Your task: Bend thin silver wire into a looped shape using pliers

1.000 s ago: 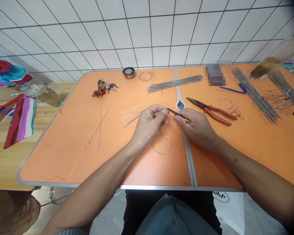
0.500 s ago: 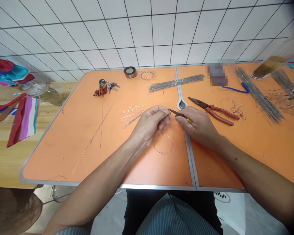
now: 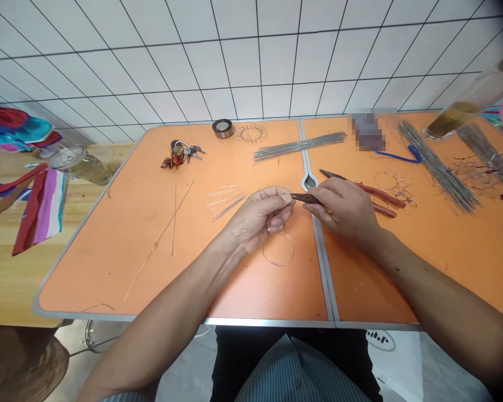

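My left hand (image 3: 264,215) is closed in a pinch over the table's middle, its fingertips on a thin wire that is mostly hidden. A fine wire ring (image 3: 279,264) shows just below these fingers; whether it joins the pinched wire I cannot tell. My right hand (image 3: 343,206) is wrapped round small dark-jawed pliers (image 3: 304,198), whose handles are covered by the palm. The jaw tips point left and meet my left fingertips. Larger red-handled pliers (image 3: 381,195) lie partly behind my right hand. Several short straight wires (image 3: 226,201) rest left of my left hand.
On the orange folding table (image 3: 88,251) are keys (image 3: 182,153), a tape roll (image 3: 223,128), a wire bundle (image 3: 299,146) and a thicker bundle (image 3: 440,167). A glass of tea (image 3: 452,120) stands back right. Ribbons (image 3: 37,206) and a jar (image 3: 81,164) are at left.
The small pliers have turned in my right hand: their jaws now lie nearly level and the yellow handle part is hidden. My left hand keeps its pinch. The view has shifted slightly.
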The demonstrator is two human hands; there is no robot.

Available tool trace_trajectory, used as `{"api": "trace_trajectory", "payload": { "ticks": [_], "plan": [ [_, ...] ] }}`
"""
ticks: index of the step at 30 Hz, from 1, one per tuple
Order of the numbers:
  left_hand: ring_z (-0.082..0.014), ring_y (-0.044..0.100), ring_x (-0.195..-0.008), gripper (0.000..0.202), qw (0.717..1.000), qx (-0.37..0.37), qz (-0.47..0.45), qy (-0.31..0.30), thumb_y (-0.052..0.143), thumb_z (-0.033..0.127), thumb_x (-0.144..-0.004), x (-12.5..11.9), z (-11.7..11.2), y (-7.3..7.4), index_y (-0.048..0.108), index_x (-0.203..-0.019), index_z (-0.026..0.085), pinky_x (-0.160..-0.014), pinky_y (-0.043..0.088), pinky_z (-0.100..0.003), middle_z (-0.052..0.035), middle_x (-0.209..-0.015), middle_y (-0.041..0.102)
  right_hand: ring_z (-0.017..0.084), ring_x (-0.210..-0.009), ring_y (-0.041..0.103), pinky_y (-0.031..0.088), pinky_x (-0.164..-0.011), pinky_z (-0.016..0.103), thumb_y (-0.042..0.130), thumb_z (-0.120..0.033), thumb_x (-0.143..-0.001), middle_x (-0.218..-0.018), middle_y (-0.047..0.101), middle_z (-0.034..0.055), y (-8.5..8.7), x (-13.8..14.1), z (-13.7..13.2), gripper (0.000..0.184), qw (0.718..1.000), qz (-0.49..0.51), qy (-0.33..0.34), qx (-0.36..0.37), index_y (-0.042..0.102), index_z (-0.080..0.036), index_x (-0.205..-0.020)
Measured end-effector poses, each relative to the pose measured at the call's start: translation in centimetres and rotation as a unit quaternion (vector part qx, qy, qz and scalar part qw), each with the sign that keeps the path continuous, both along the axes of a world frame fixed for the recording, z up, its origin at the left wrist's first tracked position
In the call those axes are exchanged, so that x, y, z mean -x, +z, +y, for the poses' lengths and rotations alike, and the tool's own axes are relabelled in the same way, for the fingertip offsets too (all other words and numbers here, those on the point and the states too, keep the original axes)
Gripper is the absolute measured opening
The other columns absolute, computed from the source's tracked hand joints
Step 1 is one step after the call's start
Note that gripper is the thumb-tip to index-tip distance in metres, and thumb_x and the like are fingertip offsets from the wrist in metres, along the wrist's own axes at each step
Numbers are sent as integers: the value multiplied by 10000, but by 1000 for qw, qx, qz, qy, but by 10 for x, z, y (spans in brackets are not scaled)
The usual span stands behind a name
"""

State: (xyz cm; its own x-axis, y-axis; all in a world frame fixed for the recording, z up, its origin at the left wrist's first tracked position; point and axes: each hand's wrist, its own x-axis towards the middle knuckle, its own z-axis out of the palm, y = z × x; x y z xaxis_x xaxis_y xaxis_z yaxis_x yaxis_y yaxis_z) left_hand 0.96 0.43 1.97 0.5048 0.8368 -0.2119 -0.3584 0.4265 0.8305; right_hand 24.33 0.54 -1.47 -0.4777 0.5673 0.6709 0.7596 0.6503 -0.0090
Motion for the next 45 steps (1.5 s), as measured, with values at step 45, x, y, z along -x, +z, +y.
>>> {"api": "trace_trajectory", "payload": {
  "ticks": [45],
  "plan": [
    [-53, 332, -495, 355, 997, -48, 45, -40, 890, 410, -835, -1, -4, 1, 627, -840, 171, -484, 220, -204, 45, -622, 513, 207, -715, 522, 324, -680, 391, 596, -305, -1076, -785, 695, 58, 16, -7, 1, 282, 996, -69, -50, -13, 676, -248, -811]
  ]
}}
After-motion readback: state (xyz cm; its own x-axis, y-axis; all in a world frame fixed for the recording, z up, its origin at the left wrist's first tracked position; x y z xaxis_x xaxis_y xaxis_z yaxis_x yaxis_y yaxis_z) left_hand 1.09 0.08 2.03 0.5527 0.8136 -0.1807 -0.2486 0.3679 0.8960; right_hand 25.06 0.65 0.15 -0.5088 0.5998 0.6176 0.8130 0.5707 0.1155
